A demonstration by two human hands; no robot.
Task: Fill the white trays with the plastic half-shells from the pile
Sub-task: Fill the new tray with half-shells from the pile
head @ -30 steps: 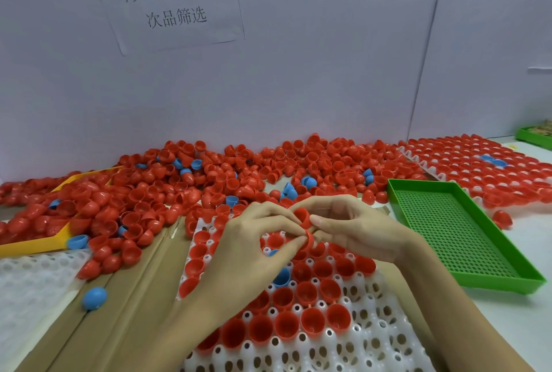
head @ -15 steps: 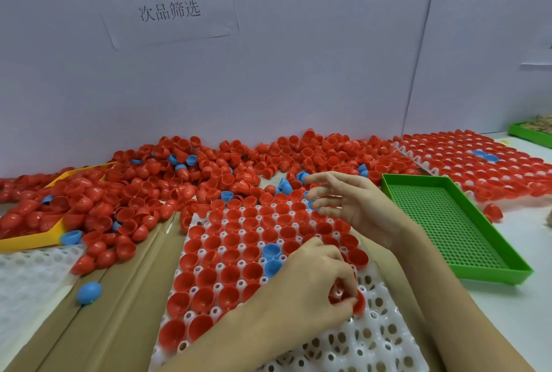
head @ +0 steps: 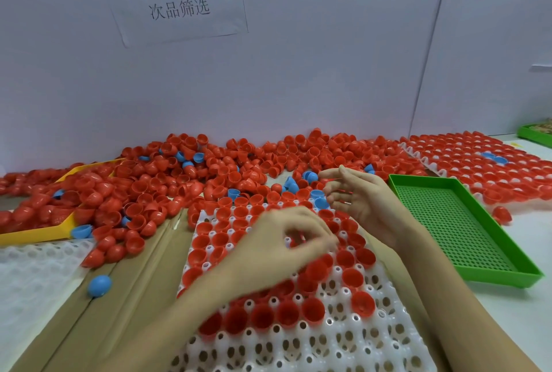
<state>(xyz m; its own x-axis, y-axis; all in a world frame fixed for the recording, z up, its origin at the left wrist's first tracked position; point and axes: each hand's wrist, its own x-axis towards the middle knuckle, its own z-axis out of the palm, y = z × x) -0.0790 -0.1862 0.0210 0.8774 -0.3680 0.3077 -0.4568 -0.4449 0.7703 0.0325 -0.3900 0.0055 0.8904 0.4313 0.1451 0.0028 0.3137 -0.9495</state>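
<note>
Both hands are over the white tray (head: 298, 338) in front of me, and motion blur makes the left hand (head: 286, 240) hard to read: its fingers curl down toward the red cups at the tray's middle, thumb and fingertips drawn close together, but I cannot tell whether they pinch a half-shell or nothing. My right hand (head: 358, 201) hovers at the tray's 1 o'clock corner, palm turned inward, fingers loosely spread and slightly bent, holding nothing that I can see. My left forearm covers part of the tray's left rows, so the cups beneath it are hidden. The tray's far rows hold red half-shells, open side up, with a couple of blue ones near my right fingertips; the near rows toward 6 o'clock show bare white cells. The pile of half-shells (head: 209, 174) spreads along the wall at 12 o'clock, mostly red with a few blue, spilling over a yellow tray (head: 33, 234) at 9 o'clock, whose inside is largely buried. A green perforated tray (head: 460, 222) lies at 3 o'clock on the bench. Beyond it, at 2 o'clock, another white tray (head: 484, 162) is full of red shells and cut off by the right edge. One blue half-shell (head: 99, 285) lies alone at 8 o'clock on brown cardboard.
</note>
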